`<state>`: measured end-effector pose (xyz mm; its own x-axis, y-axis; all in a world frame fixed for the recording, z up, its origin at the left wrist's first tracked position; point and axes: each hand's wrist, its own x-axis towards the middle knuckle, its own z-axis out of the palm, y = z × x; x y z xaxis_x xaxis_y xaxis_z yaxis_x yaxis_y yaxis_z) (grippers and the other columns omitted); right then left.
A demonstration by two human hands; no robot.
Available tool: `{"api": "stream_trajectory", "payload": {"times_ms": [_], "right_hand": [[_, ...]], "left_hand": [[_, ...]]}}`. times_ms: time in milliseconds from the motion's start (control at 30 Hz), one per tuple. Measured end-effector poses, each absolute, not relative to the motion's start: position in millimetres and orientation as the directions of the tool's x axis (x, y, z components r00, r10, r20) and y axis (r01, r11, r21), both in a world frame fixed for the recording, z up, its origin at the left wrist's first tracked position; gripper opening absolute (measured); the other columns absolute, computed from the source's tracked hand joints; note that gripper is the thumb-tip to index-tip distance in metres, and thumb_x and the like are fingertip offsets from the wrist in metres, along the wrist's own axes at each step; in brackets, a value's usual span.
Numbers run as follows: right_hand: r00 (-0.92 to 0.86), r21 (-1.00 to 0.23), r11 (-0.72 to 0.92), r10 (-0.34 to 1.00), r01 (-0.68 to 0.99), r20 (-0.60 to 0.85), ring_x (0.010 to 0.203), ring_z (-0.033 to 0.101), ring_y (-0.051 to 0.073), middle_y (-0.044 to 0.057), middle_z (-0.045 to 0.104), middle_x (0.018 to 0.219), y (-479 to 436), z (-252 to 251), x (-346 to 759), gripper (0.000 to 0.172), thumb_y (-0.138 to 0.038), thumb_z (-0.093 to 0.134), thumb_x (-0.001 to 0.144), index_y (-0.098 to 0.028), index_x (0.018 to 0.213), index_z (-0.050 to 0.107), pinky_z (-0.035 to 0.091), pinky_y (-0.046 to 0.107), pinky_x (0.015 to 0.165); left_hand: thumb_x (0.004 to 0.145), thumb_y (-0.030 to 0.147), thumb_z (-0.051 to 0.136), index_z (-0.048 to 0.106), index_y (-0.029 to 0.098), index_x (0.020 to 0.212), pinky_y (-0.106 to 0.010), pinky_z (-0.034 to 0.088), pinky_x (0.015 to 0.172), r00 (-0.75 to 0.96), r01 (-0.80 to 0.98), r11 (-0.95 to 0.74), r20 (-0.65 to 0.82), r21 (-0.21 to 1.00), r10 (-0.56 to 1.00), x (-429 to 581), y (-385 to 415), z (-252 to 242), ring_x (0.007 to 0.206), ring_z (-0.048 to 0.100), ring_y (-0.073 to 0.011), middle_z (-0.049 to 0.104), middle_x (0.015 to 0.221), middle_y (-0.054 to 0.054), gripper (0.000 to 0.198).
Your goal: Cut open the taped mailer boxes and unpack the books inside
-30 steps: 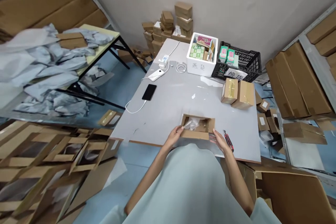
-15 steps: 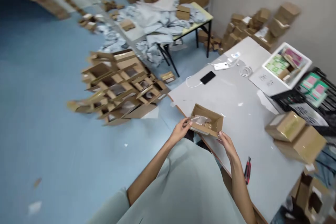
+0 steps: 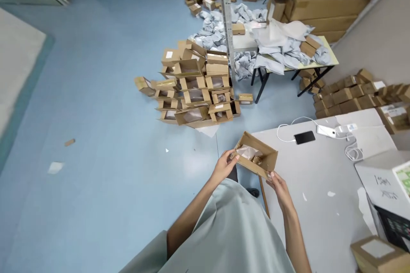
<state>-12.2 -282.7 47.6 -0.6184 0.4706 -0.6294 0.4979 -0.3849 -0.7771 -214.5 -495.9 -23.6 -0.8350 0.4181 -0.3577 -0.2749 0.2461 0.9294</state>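
Observation:
An open cardboard box (image 3: 270, 158) is held in front of my body, above the corner of the white table (image 3: 294, 179). My left hand (image 3: 225, 164) pinches its left end, thumb on the rim. At the near right corner, my right hand (image 3: 278, 183) grips the side with thumb and fingers. Inside the box lie crumpled pale wrapping (image 3: 248, 152) and a small brown item that I cannot make out. A black phone (image 3: 304, 137) on a white cable lies on the table beyond the box.
Several open cardboard boxes (image 3: 194, 96) stand grouped on the blue floor, ahead and left. Behind them is a metal shelf post (image 3: 228, 30). Grey mailing bags (image 3: 282, 47) cover a small table. A power strip (image 3: 326, 131) and a closed carton (image 3: 379, 254) sit on the white table.
My view has swung left, so the grouped boxes and shelf appear further right. The box in my hands has moved towards the table's left corner. Both hands keep their hold.

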Motion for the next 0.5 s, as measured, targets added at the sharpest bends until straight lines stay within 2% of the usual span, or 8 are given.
{"api": "stream_trajectory", "payload": {"times_ms": [133, 333, 500], "right_hand": [[-0.66, -0.783, -0.303, 0.421, 0.544, -0.622, 0.144, 0.07, 0.042, 0.015, 0.08, 0.147, -291.9, 49.5, -109.3, 0.08, -0.087, 0.084, 0.085, -0.022, 0.13, 0.089, 0.057, 0.06, 0.124], [-0.633, -0.751, -0.299, 0.407, 0.589, -0.658, 0.145, 0.072, 0.044, 0.013, 0.064, 0.17, -320.1, 51.7, -211.5, 0.094, -0.086, 0.092, 0.075, -0.025, 0.146, 0.082, 0.06, 0.061, 0.123], [-0.689, -0.753, -0.226, 0.307, 0.617, -0.657, 0.151, 0.067, 0.044, 0.014, 0.067, 0.167, -350.6, 46.5, -241.9, 0.096, -0.084, 0.093, 0.076, -0.024, 0.149, 0.08, 0.058, 0.061, 0.126]], "left_hand": [[0.093, 0.064, 0.077, 0.077, 0.022, 0.131, -0.045, 0.066, 0.11, -0.885, -0.3, 0.201, -0.35, 0.933, 0.306, -283.0, -523.9, -23.2, 0.127, 0.077, -0.0292, 0.077, 0.14, -0.014, 0.056], [0.091, 0.059, 0.08, 0.076, 0.022, 0.13, -0.044, 0.067, 0.106, -0.905, -0.362, 0.15, -0.386, 0.92, 0.178, -346.4, -570.5, -14.1, 0.125, 0.078, -0.029, 0.077, 0.142, -0.015, 0.054], [0.088, 0.065, 0.081, 0.075, 0.022, 0.13, -0.044, 0.067, 0.104, -0.926, -0.374, 0.124, -0.378, 0.919, 0.011, -353.0, -610.7, -10.5, 0.125, 0.077, -0.03, 0.077, 0.14, -0.015, 0.06]]}}
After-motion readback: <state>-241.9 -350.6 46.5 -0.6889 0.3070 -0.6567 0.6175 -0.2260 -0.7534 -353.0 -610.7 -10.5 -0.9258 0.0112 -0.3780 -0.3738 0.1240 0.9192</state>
